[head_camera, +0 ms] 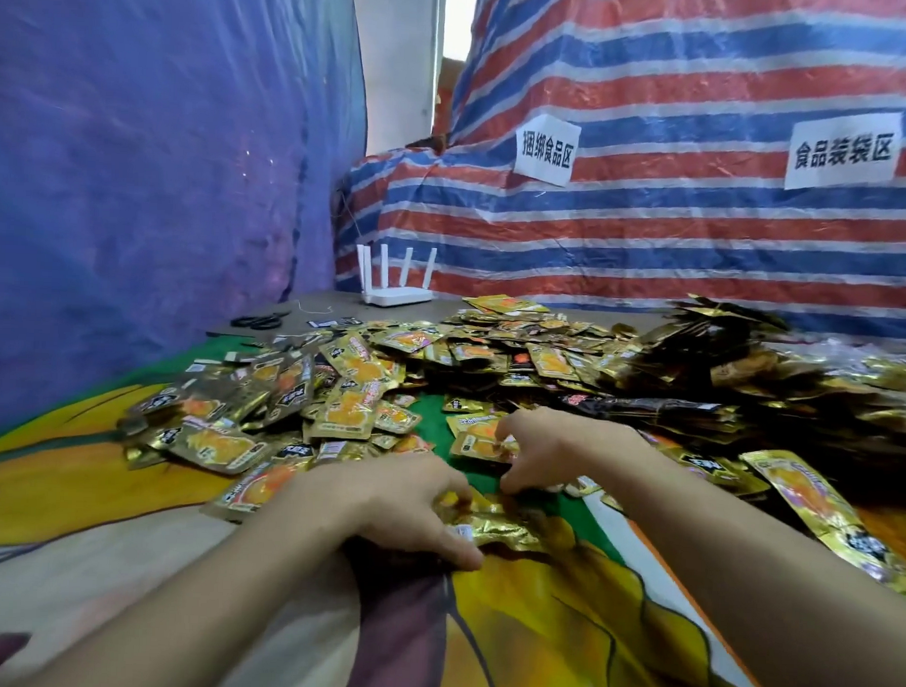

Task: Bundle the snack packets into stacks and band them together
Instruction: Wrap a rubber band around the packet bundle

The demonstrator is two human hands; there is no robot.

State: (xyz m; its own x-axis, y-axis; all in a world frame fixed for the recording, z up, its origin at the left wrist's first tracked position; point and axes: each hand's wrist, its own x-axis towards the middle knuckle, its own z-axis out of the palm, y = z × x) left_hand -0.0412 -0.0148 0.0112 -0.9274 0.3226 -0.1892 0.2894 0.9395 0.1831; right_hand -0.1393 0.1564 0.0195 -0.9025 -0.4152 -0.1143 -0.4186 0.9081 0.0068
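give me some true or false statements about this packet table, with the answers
1. The left hand grips a small stack of gold packets. True.
2. The router has two antennas. False: it has four.
3. The scissors lie on the table, left of the router. True.
4. The tarp at the back is plain green. False: it is striped red, white and blue.

I'm looking into a makeshift food-packing workshop: striped tarpaulin (675,238) for walls, a paper bundling-area sign (546,148) beside a bagging-area sign (842,150), and snack packets (492,344) heaped across a cloth-covered worktop (126,537).
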